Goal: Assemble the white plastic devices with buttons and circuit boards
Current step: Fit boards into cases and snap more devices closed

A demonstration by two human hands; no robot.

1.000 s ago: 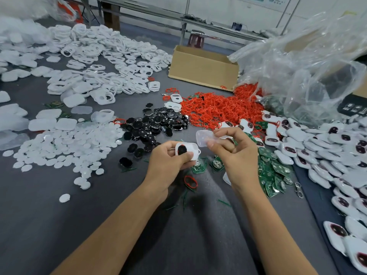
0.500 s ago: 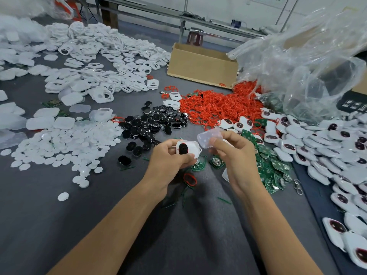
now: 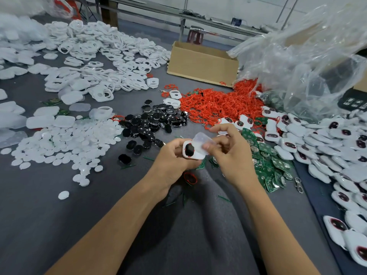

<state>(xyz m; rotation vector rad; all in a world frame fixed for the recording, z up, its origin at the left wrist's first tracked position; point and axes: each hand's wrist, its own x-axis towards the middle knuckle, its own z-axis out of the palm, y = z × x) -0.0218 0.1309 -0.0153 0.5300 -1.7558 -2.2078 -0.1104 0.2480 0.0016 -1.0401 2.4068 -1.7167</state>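
Center frame: my left hand (image 3: 172,161) has its fingers curled around a white shell (image 3: 195,153), with a black button (image 3: 189,150) seated in it, facing up. My right hand (image 3: 232,155) pinches a translucent cover (image 3: 202,141), tilted and touching the shell's upper right. Both are above the grey surface (image 3: 59,215). Loose black buttons (image 3: 155,122) lie upper left of the hands, red rings (image 3: 214,104) above, green circuit boards (image 3: 272,161) just right, and finished devices (image 3: 317,139) along the right edge.
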